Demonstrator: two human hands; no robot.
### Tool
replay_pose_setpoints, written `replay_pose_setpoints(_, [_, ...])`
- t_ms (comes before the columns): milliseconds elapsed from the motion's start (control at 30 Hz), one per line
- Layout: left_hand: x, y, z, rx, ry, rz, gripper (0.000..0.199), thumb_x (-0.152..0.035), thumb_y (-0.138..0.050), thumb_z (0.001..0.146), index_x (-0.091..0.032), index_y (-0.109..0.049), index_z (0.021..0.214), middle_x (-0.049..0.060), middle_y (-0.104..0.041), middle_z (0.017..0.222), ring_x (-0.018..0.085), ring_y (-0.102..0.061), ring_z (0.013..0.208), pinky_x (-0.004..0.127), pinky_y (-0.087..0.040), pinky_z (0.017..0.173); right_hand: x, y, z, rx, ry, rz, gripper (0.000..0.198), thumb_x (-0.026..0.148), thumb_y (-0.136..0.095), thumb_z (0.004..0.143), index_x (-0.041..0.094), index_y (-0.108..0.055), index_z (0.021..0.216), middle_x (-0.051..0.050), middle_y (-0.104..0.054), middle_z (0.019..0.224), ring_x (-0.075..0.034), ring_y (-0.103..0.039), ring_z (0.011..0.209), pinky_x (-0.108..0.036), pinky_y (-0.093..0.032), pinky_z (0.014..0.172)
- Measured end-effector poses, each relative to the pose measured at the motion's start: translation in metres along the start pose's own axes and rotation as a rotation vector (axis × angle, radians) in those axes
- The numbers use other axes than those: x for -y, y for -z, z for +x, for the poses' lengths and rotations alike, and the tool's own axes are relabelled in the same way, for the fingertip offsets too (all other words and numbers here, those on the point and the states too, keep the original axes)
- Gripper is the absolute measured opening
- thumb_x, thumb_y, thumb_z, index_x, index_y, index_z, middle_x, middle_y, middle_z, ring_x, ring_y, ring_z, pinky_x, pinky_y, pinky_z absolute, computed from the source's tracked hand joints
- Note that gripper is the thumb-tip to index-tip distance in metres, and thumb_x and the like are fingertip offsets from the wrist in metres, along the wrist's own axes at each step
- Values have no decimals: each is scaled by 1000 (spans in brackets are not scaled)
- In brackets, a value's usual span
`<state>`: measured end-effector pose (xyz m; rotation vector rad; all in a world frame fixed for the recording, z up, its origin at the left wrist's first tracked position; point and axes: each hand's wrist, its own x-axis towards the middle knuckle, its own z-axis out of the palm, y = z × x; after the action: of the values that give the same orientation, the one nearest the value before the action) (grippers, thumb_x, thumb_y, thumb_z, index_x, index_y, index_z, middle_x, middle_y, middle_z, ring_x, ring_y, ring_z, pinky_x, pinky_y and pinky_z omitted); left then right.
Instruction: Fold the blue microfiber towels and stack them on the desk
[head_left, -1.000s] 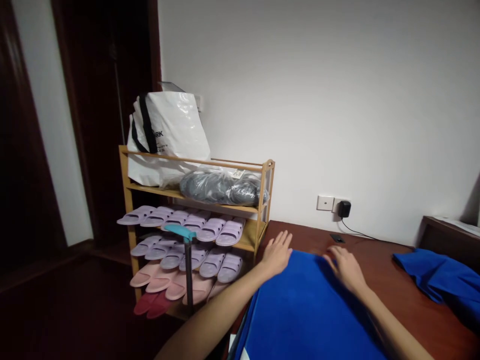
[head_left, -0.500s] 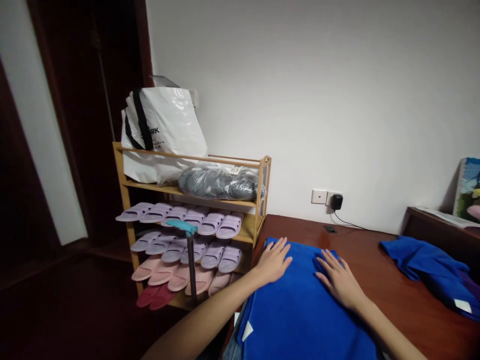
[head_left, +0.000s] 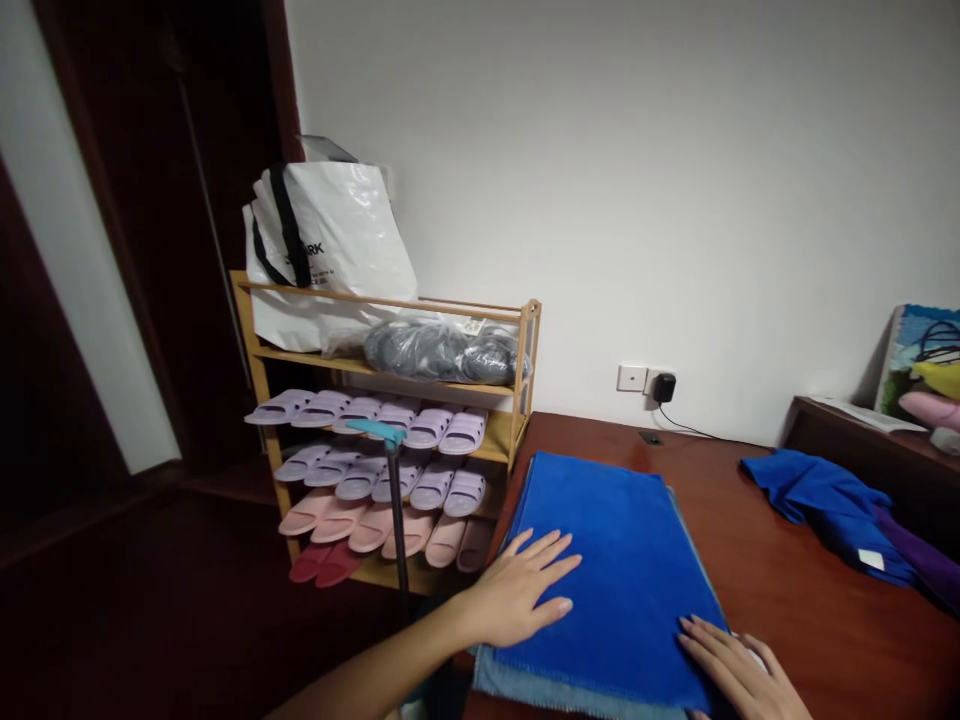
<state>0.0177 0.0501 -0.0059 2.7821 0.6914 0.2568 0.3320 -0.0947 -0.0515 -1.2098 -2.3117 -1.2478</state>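
Note:
A blue cloth, smooth and rectangular, lies flat on the wooden table. Beneath it, a lighter blue-grey cloth sticks out along the near edge and a little on the right. My left hand rests palm down on the left part of the blue cloth, fingers spread. At its near right corner, my right hand lies with fingers stretched over the cloth's edge. A small white bit shows beside the right fingers; I cannot tell what it is.
Crumpled blue cloth with a purple piece lies on the table at right. Left stands a wooden rack with slippers, a white bag and a blue-topped pole. A black adapter is plugged into the wall.
Both hands have slid from the far edge of the blue cloth toward me, the right one farther, to the near corner. The cloth's near edge and the lighter cloth below now show.

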Motion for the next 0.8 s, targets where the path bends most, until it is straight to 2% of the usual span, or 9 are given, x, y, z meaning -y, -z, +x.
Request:
replay_pose_setpoints(133, [-3,0,-2,-12,8,13,52,-52,-33,96,-35,-26,144,2,-20,152,27,-17,139,53,-15,111,7,5,22,-77,47,-14,36,44,-46,86,20,-65,105,0,-67,106,-15,-61,89,-30,-40,81])
replay_pose_setpoints(233, [-5,2,-4,-2,6,17,52,-53,-32,96,-34,-27,144,2,-20,152,27,-17,139,53,-15,111,5,2,20,-84,30,-84,35,26,-34,91,17,-64,106,-2,-68,103,-15,-60,86,-33,-37,80])
replay_pose_setpoints(300, [-5,2,-5,-1,-1,16,52,-53,-32,96,-34,-27,144,2,-21,152,27,-17,139,53,-15,111,0,4,12,-89,19,-128,39,21,-29,90,16,-64,106,-2,-68,102,-16,-59,85,-35,-37,80])
replay_pose_setpoints(400, [-3,0,-4,-9,-4,19,53,-53,-32,96,-34,-27,144,3,-21,152,27,-17,139,54,-15,111,-6,13,-1,-95,31,-134,38,28,-32,89,16,-65,104,-5,-67,105,-21,-58,90,-39,-36,81])
replay_pose_setpoints(533, [-2,-3,-2,-24,-6,22,52,-53,-33,96,-34,-27,144,3,-21,152,27,-18,139,54,-16,110,-7,22,-3,-75,-34,-73,35,28,-46,83,17,-63,111,-4,-65,111,-22,-56,99,-38,-36,85])
replay_pose_setpoints(667, [-3,-2,-2,-29,-7,11,52,-54,-33,95,-34,-29,143,3,-23,151,27,-19,139,54,-16,110,-4,18,4,-5,-88,21,32,40,-56,81,23,-65,106,-1,-64,112,-21,-55,102,-35,-36,86])
replay_pose_setpoints(800, [-6,1,-2,-13,12,10,53,-53,-33,95,-32,-30,144,4,-22,151,27,-18,139,54,-15,110,-6,12,3,9,-58,17,31,37,-57,83,22,-63,109,-2,-64,111,-19,-57,97,-35,-36,85])
